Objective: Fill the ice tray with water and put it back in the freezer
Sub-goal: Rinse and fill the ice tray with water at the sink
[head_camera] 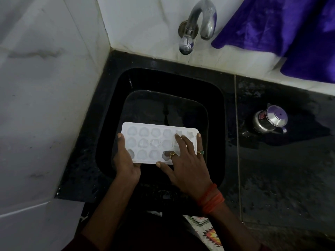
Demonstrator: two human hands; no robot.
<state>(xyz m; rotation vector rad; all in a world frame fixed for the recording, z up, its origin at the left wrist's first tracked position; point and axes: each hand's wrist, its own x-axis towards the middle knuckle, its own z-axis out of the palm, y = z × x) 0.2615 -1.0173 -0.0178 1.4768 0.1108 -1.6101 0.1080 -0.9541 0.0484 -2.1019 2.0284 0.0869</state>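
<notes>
Ice tray [145, 140] long axis 9–3 o'clock; tap [204, 19] at its 12. Left hand [126, 160] grips 9 o'clock end; right hand [188, 162] splayed flat on 3 end.

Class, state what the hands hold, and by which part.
The left hand grips the ice tray by its left end; the right hand rests with straight fingers on its right part.

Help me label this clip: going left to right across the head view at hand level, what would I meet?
From the left: white wall → left hand → right hand → steel jug. The ice tray spans both hands, so it is left out.
</notes>
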